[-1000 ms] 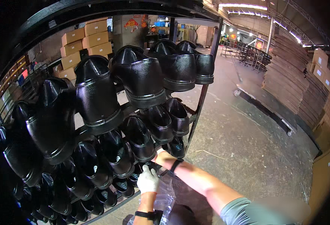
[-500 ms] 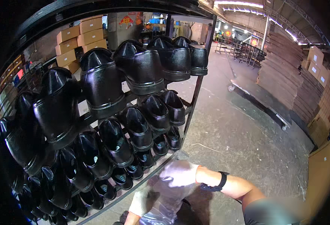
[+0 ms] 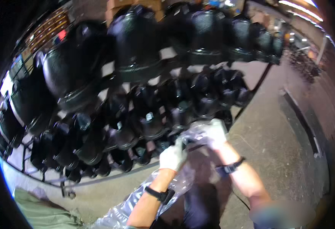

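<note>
The clear plastic bag (image 3: 182,179) hangs between both hands, in front of the lower tiers of the rack (image 3: 110,179). The left hand (image 3: 173,156), gloved white, is closed on the bag's upper edge. The right hand (image 3: 215,133), also gloved, grips the same film higher up, just beside a black shoe (image 3: 182,114) on the rack. Rows of black shoes fill every tier. Risk: the thin film can snag on a rack wire and tear. Risk: a tug near the shoes can dislodge one onto the floor (image 3: 274,133).
</note>
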`<state>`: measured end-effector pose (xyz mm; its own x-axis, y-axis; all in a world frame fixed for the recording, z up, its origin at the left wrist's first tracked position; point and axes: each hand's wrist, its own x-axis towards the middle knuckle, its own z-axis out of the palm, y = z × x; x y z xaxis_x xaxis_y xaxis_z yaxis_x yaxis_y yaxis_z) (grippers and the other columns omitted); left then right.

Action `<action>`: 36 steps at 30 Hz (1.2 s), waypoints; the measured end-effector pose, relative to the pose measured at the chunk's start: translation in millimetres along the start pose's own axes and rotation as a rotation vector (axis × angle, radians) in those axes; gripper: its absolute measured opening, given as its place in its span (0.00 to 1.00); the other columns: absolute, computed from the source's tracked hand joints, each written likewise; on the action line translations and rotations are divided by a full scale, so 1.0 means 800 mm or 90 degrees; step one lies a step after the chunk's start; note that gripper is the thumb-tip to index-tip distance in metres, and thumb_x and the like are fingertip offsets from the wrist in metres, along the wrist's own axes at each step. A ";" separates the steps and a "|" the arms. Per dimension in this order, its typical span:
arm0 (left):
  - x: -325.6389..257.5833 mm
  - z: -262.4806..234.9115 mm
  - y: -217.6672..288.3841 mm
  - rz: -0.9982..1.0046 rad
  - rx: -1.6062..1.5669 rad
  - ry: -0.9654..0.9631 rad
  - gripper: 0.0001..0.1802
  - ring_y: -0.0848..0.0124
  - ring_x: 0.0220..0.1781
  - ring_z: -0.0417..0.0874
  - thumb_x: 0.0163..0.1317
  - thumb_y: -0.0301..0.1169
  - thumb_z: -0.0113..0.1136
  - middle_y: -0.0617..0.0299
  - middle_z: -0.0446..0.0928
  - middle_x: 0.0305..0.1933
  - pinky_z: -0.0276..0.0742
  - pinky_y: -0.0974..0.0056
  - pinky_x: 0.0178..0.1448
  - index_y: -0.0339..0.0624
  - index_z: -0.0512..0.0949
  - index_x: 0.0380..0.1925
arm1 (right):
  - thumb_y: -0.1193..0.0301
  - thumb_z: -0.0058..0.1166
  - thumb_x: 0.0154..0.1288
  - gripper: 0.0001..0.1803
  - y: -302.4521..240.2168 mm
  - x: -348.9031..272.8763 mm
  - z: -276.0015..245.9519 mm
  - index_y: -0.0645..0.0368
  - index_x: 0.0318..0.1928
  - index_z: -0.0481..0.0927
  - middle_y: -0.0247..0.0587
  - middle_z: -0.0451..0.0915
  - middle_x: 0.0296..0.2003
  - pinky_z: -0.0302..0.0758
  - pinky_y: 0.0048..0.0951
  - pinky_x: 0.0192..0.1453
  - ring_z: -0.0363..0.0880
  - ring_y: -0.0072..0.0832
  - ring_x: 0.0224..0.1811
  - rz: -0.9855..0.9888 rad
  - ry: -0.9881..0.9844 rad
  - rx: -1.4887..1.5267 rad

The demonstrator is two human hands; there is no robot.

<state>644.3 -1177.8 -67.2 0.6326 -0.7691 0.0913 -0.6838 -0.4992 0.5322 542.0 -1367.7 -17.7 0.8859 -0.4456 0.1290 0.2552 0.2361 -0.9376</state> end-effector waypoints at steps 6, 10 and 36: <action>0.001 0.040 0.027 0.003 -0.017 0.073 0.16 0.35 0.38 0.91 0.75 0.40 0.63 0.35 0.88 0.33 0.85 0.33 0.45 0.41 0.79 0.53 | 0.56 0.54 0.77 0.18 0.208 0.152 -0.028 0.51 0.53 0.91 0.54 0.93 0.52 0.85 0.49 0.64 0.92 0.53 0.57 -0.444 0.026 -0.823; -0.009 0.024 -0.026 -0.056 -0.022 0.117 0.15 0.34 0.39 0.91 0.76 0.39 0.63 0.34 0.88 0.34 0.85 0.33 0.47 0.42 0.79 0.54 | 0.48 0.57 0.75 0.27 0.113 0.106 0.064 0.50 0.63 0.89 0.50 0.93 0.57 0.84 0.47 0.69 0.90 0.50 0.63 0.045 -0.246 -0.977; -0.125 -0.093 -0.044 0.120 -0.275 -0.043 0.11 0.66 0.29 0.80 0.73 0.29 0.68 0.50 0.79 0.26 0.77 0.55 0.36 0.35 0.80 0.31 | 0.66 0.67 0.62 0.20 -0.021 -0.093 0.018 0.57 0.54 0.92 0.48 0.93 0.50 0.89 0.45 0.55 0.91 0.47 0.49 0.153 -0.369 -0.773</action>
<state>632.3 -1053.5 -32.2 0.4774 -0.8617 0.1718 -0.5613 -0.1487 0.8142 477.3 -1325.9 -7.2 0.9701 -0.0085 -0.2424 -0.1587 -0.7781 -0.6078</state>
